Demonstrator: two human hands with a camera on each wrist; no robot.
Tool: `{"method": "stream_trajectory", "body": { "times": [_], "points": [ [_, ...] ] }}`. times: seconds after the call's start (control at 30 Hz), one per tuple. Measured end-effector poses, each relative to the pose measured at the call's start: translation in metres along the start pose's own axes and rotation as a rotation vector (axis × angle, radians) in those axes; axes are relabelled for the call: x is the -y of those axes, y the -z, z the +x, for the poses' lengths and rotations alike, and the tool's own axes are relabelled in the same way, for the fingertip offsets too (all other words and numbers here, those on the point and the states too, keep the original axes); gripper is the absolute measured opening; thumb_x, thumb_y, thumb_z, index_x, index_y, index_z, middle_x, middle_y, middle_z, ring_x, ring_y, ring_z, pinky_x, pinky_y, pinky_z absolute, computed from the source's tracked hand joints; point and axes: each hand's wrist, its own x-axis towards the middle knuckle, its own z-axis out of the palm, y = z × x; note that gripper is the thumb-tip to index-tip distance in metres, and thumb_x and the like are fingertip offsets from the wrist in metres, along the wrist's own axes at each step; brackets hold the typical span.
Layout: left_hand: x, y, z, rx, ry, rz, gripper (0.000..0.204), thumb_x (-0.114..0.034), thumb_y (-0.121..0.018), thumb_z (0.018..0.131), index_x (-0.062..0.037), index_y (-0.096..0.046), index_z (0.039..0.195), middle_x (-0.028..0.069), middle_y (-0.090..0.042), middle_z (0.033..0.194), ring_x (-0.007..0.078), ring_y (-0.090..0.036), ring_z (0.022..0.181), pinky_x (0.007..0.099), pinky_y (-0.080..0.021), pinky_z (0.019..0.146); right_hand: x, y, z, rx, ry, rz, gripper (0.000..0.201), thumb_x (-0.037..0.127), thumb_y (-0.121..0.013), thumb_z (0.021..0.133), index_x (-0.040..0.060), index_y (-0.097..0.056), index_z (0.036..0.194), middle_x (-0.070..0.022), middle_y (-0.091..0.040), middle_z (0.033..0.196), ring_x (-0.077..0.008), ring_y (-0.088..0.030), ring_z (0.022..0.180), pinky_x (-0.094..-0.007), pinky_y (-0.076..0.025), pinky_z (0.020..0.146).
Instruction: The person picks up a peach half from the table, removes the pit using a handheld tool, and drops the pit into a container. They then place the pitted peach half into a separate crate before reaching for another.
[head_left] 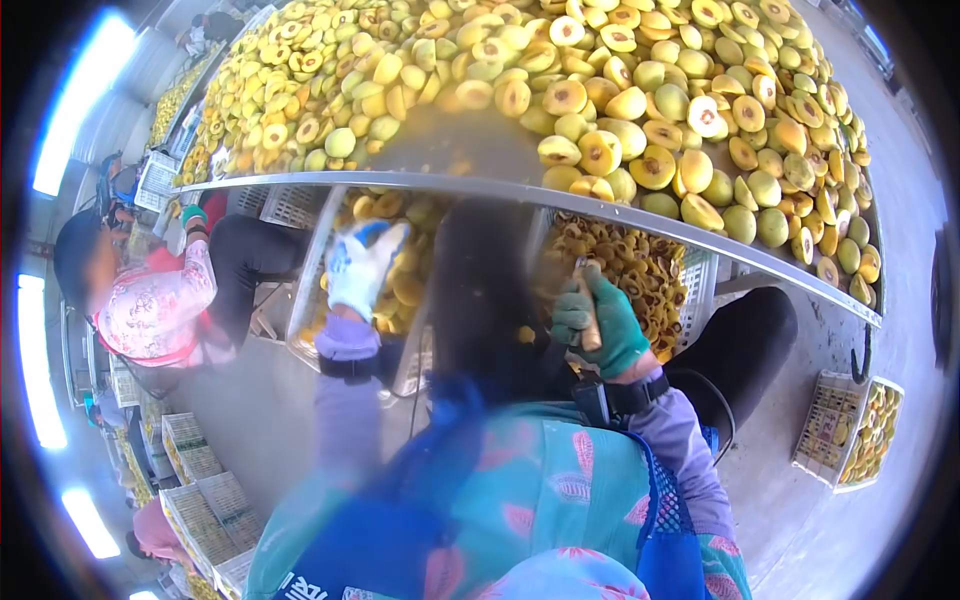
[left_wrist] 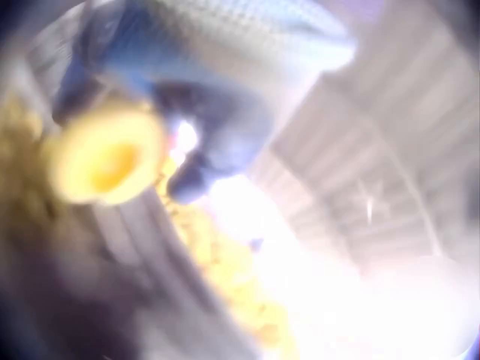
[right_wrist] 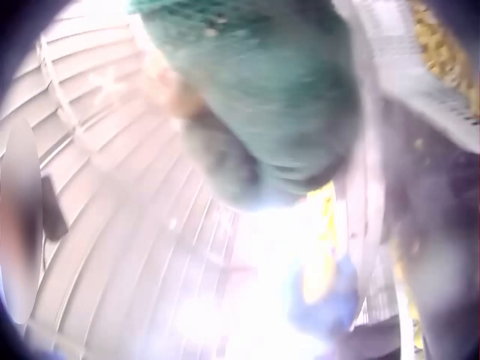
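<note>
My left hand [head_left: 365, 268], in a white and blue glove, is over a crate of yellow peach halves [head_left: 408, 285]. Its fingers are loosely spread. A hollowed peach half [left_wrist: 109, 154] shows right at the fingertips in the left wrist view, blurred, its whole round outline visible. My green-gloved right hand [head_left: 612, 322] grips the pale wooden handle of a tool [head_left: 590, 325]; a short metal part shows at its upper end, and the rest is hidden by the fingers. Beyond this hand sits a crate of brownish fruit pieces [head_left: 625, 262].
A metal-edged table [head_left: 480, 186] heaped with halved peaches [head_left: 650, 165] spans the front, above both crates. On the floor at the right stands a filled crate [head_left: 850, 430]. Another seated person [head_left: 160, 310] works at the left, near stacked white crates [head_left: 210, 520].
</note>
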Motion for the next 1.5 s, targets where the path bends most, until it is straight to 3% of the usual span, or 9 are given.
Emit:
{"method": "stream_trajectory", "body": {
  "times": [0.07, 0.23, 0.47, 0.57, 0.6, 1.13, 1.33, 1.4, 1.5],
  "points": [
    [-0.043, 0.01, 0.004, -0.154, -0.462, 0.028, 0.037, -0.029, -0.069, 0.079, -0.0034, -0.067, 0.105, 0.0165, -0.064, 0.11, 0.0278, -0.062, 0.1, 0.0319, -0.049, 0.085, -0.01, 0.037, 0.014, -0.001, -0.001, -0.039, 0.028, 0.045, -0.046, 0.096, 0.0184, -0.051, 0.088, 0.0031, -0.041, 0.061, -0.0087, -0.04, 0.046, -0.021, -0.032, 0.04],
    [-0.155, -0.088, 0.08, 0.045, -0.654, -0.024, 0.039, -0.032, -0.068, 0.078, -0.005, -0.066, 0.106, 0.0133, -0.066, 0.105, 0.0274, -0.063, 0.095, 0.0326, -0.048, 0.085, -0.003, -0.009, 0.003, -0.072, 0.4, -0.511, 0.026, 0.033, -0.052, 0.094, 0.0082, -0.055, 0.098, -0.0005, -0.05, 0.068, -0.0117, -0.049, 0.055, -0.0251, -0.04, 0.045],
    [-0.151, -0.063, 0.08, 0.334, -0.352, -0.687, 0.032, -0.019, -0.067, 0.082, -0.0022, -0.064, 0.109, 0.0041, -0.067, 0.1, 0.0142, -0.063, 0.086, 0.0276, -0.047, 0.063, 0.021, -0.037, 0.013, -0.327, 1.041, -1.571, 0.025, 0.011, -0.054, 0.088, 0.0011, -0.054, 0.111, -0.0149, -0.062, 0.082, -0.0287, -0.061, 0.069, -0.037, -0.047, 0.056],
    [-0.131, -0.056, 0.046, -0.395, -1.326, 0.17, 0.034, -0.013, -0.057, 0.087, -0.0004, -0.056, 0.119, 0.0085, -0.065, 0.106, 0.0173, -0.064, 0.085, 0.0269, -0.05, 0.063, 0.019, -0.053, 0.019, -0.342, 1.084, -1.942, 0.029, 0.012, -0.051, 0.09, -0.0002, -0.052, 0.116, -0.0195, -0.063, 0.09, -0.0343, -0.062, 0.075, -0.0367, -0.048, 0.061],
    [-0.134, -0.059, 0.036, -0.102, -1.133, -0.354, 0.036, -0.01, -0.05, 0.089, 0.0014, -0.05, 0.123, 0.0147, -0.062, 0.11, 0.0243, -0.066, 0.084, 0.0315, -0.052, 0.069, 0.015, -0.053, 0.023, -0.343, 1.067, -1.857, 0.028, 0.011, -0.052, 0.089, 0.0004, -0.053, 0.115, -0.0211, -0.061, 0.09, -0.0366, -0.06, 0.077, -0.0375, -0.048, 0.061],
    [-0.145, -0.079, -0.003, 0.048, -0.538, -0.862, 0.035, -0.014, -0.061, 0.082, 0.0041, -0.055, 0.112, 0.0119, -0.065, 0.095, 0.028, -0.065, 0.082, 0.033, -0.053, 0.071, -0.004, -0.027, 0.032, -0.257, 1.286, -1.978, 0.03, 0.0, -0.052, 0.085, -0.0001, -0.052, 0.115, -0.0124, -0.058, 0.087, -0.026, -0.06, 0.076, -0.0324, -0.049, 0.063],
    [-0.143, -0.094, -0.002, -0.006, -0.545, -0.901, 0.024, -0.01, -0.058, 0.081, 0.0013, -0.058, 0.103, 0.0109, -0.064, 0.093, 0.0285, -0.064, 0.081, 0.0363, -0.053, 0.069, -0.01, -0.032, 0.034, -0.192, 0.906, -1.344, 0.019, 0.022, -0.048, 0.095, 0.0049, -0.055, 0.095, 0.0016, -0.051, 0.07, -0.0077, -0.051, 0.055, -0.0218, -0.04, 0.045],
    [-0.134, -0.101, 0.006, -0.17, -0.858, -0.596, 0.025, -0.008, -0.058, 0.077, 0.0001, -0.059, 0.101, 0.0109, -0.064, 0.094, 0.0288, -0.064, 0.082, 0.0373, -0.052, 0.069, -0.014, -0.045, 0.026, -0.209, 0.78, -1.263, 0.024, 0.028, -0.047, 0.097, 0.0061, -0.054, 0.09, 0.0031, -0.049, 0.066, -0.006, -0.048, 0.05, -0.0216, -0.037, 0.041],
    [-0.13, -0.098, 0.011, -0.194, -1.048, -0.391, 0.033, -0.006, -0.06, 0.071, -0.0007, -0.059, 0.104, 0.0112, -0.063, 0.098, 0.0286, -0.063, 0.087, 0.0371, -0.053, 0.07, -0.02, -0.036, 0.022, -0.122, 0.8, -1.338, 0.03, 0.009, -0.047, 0.09, 0.0013, -0.042, 0.119, -0.0036, -0.051, 0.067, -0.0096, -0.048, 0.045, -0.0233, -0.038, 0.038]
  ]
}}
